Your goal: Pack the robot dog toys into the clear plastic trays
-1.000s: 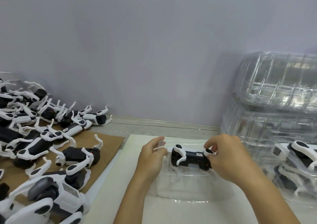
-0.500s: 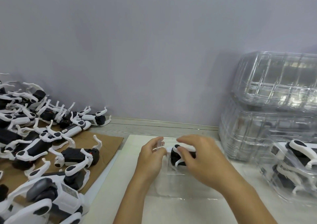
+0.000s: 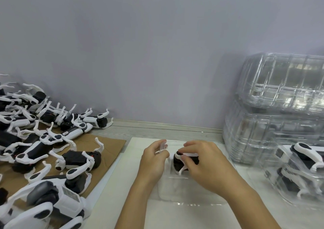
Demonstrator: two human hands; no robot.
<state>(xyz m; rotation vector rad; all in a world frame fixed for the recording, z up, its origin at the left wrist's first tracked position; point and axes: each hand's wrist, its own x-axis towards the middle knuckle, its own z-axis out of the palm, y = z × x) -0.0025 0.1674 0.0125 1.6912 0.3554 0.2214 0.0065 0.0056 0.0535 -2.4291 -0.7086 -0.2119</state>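
A black and white robot dog toy [image 3: 178, 164] lies in a clear plastic tray [image 3: 175, 192] on the white board in front of me. My right hand [image 3: 203, 165] covers most of the toy, its fingers curled over the body and a white leg. My left hand [image 3: 154, 160] pinches the tray's left rim between thumb and fingers. The toy's right half is hidden under my right hand.
Several loose robot dog toys [image 3: 77, 160] lie heaped on brown cardboard [image 3: 108, 144] at the left. At the right stands a stack of empty clear trays [image 3: 280, 106], with a packed tray [image 3: 301, 172] holding a toy in front of it. A grey wall closes the back.
My right hand has slid left from the toy's right end across its body, covering most of it. The left hand has stayed on the tray's rim.
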